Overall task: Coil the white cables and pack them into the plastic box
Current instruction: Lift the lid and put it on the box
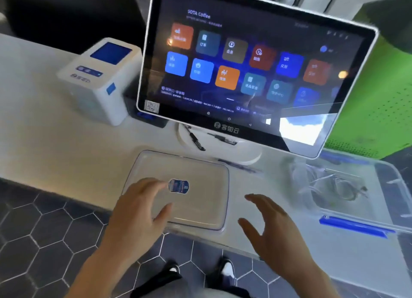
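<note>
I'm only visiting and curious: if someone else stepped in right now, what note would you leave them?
Left hand: open, over the clear lid lying flat on the counter; whether it touches the lid is unclear.
Right hand: open, holding nothing, beside the lid.
Plastic box: on the right, uncovered, with coiled white cables inside.
Done: cables appear packed.
Left: probably put the lid on the box.

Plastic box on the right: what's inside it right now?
Coiled white cables lie inside the plastic box, seen through its clear walls. Blur hides how many there are. The lid sits apart, under the left hand.
</note>
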